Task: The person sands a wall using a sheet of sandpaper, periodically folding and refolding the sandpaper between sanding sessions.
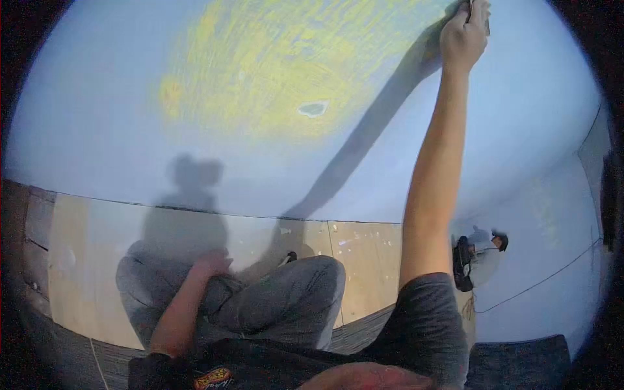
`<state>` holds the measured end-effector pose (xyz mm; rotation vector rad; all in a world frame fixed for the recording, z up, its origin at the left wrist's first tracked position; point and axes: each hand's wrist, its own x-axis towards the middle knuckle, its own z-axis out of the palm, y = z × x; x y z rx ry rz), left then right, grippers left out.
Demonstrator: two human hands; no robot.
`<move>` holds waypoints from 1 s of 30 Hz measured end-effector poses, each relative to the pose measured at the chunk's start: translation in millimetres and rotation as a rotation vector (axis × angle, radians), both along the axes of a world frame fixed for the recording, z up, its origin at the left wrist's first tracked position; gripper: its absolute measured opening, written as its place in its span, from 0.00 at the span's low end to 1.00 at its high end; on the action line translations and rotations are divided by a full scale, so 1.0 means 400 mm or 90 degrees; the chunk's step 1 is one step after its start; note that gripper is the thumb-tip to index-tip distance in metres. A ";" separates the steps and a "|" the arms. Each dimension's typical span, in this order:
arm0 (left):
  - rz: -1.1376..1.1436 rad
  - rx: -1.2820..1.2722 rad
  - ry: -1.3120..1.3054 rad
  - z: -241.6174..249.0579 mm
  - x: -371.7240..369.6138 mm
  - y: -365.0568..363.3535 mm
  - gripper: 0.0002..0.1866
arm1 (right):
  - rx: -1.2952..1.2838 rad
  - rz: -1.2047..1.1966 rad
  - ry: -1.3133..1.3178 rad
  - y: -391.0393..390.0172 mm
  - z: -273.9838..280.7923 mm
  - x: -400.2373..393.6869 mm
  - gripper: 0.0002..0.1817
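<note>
- A small dark tool, too little in view to identify, is being pressed flat to the pale wall at the upper right edge of a scratchy yellow patch.
- It is being gripped by the right hand, fingers closed around it, arm stretched high.
- The left hand is being rested loosely on a grey-trousered knee, holding nothing.
- Bare plywood panels are lining the wall's lower edge.
- Another person is crouching far right.

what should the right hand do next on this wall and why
Probably a stroke down and left, toward the yellow patch. The right hand is raised high against the wall, gripping a small dark tool right of the patch, and a small pale spot there still looks unworked. The left hand rests on the knee, uninvolved.
</note>
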<state>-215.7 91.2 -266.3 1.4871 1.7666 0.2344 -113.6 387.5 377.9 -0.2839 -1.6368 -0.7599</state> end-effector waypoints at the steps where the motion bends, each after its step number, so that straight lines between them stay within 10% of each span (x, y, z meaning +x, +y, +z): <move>1: 0.012 0.008 -0.002 0.059 -0.001 -0.002 0.28 | 0.029 0.001 0.003 -0.004 -0.041 -0.008 0.24; 9: -0.018 0.100 0.066 0.048 0.005 -0.048 0.26 | -0.292 0.007 -0.044 -0.101 -0.860 0.043 0.30; 12: 0.016 0.114 -0.062 -0.158 0.009 -0.003 0.27 | -0.409 -0.062 -0.098 -0.147 -1.076 0.078 0.30; 17: 0.012 0.042 -0.069 -0.122 -0.007 0.005 0.28 | -0.290 -0.077 -0.110 -0.085 -0.966 0.071 0.30; 23: -0.067 0.021 0.023 -0.084 -0.006 0.000 0.30 | -0.034 -0.007 -0.017 -0.049 -0.292 -0.018 0.27; 24: -0.055 0.009 0.002 -0.137 -0.001 0.020 0.30 | -0.195 0.027 -0.053 -0.119 -0.245 -0.018 0.26; 27: -0.006 -0.011 -0.042 -0.076 0.009 -0.002 0.31 | -0.045 0.007 0.013 -0.066 -0.293 -0.023 0.27; 28: 0.013 0.058 -0.089 -0.322 0.039 0.045 0.31 | -0.046 0.004 0.012 -0.079 -0.359 -0.029 0.29; 30: -0.010 0.057 -0.025 -0.289 0.043 0.049 0.30 | -0.110 0.013 -0.011 -0.104 -0.542 -0.028 0.30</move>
